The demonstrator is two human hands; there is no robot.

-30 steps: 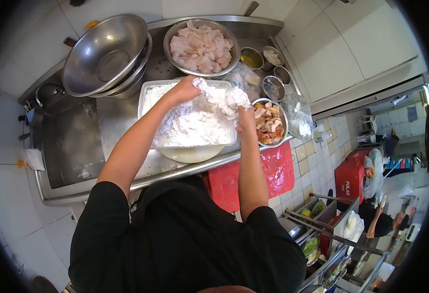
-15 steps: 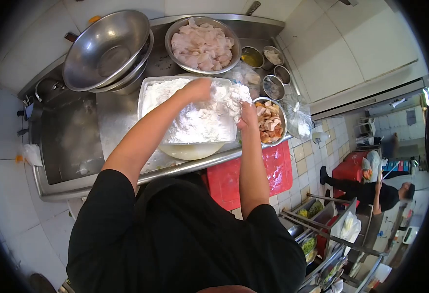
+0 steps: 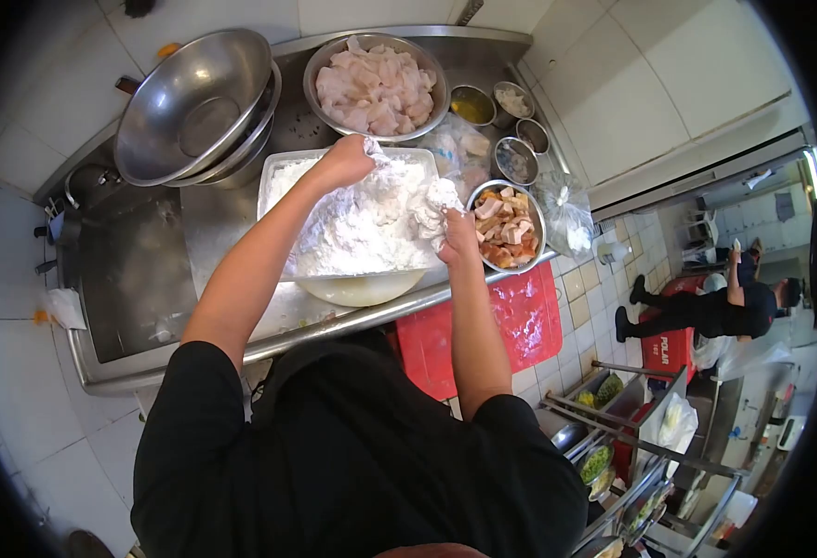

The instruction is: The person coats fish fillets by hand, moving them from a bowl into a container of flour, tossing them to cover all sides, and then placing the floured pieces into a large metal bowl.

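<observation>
A rectangular plastic tub (image 3: 266, 186) filled with white flour (image 3: 362, 223) sits on the steel counter in front of me. My left hand (image 3: 346, 162) is over the tub's far side, fingers curled and whitened; what they hold, if anything, I cannot make out. At the tub's right edge, my right hand (image 3: 458, 236) grips a lumpy flour-coated piece (image 3: 439, 203). Just right of that hand is a steel bowl (image 3: 539, 244) of brownish meat chunks (image 3: 509, 223). Behind the tub stands a larger bowl (image 3: 310, 91) of pale raw meat slices (image 3: 376, 86).
Nested steel basins (image 3: 199, 107) stand at the left beside a sink (image 3: 139, 270). Small metal cups, one with yellow liquid (image 3: 472, 106), and plastic bags (image 3: 564, 216) are at the right. A red lid-like panel (image 3: 520, 316) lies below the counter. Another person (image 3: 734, 309) stands farther right.
My left hand has moved left and slightly back, away from the right hand. My right hand, still gripping the coated piece, has shifted slightly left and down. The other person has changed position.
</observation>
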